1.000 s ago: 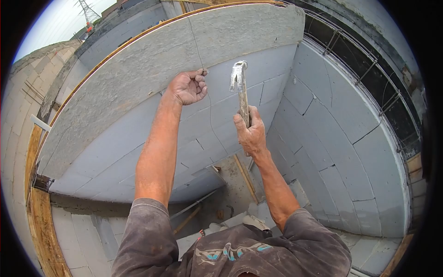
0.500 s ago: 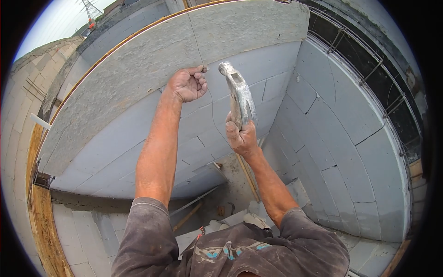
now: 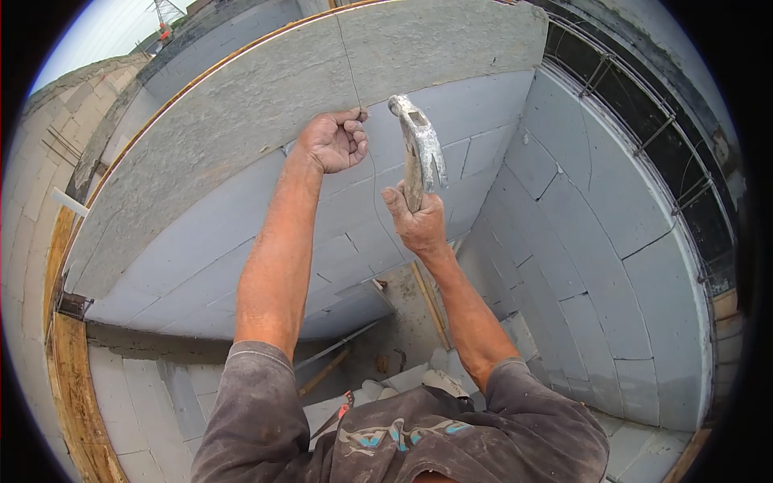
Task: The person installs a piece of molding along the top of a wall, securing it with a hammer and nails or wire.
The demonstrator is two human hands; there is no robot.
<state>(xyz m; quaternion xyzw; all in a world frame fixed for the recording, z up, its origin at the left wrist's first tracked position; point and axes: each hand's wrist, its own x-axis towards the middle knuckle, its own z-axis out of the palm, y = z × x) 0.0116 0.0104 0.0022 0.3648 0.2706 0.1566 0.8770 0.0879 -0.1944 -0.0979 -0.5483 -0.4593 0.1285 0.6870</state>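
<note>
My left hand (image 3: 336,142) is closed at the top edge of a grey block wall (image 3: 241,129), pinching something small where a thin wire (image 3: 348,56) crosses the top; the item in its fingertips is too small to make out. My right hand (image 3: 415,221) grips the handle of a hammer (image 3: 417,153). The hammer's metal head is raised just right of my left hand, level with the wall's top edge. The wire continues down the wall face below my left hand.
Grey block walls (image 3: 580,241) form a corner to the right. Steel reinforcement bars (image 3: 636,105) run along the top at the right. Wooden boards (image 3: 72,386) lie at the left. Far below are rubble, planks (image 3: 427,298) and loose blocks.
The hammer turned from upright to tilted, its head swinging left toward my left hand. My right hand rose a little. My left hand stayed at the wall's top edge.
</note>
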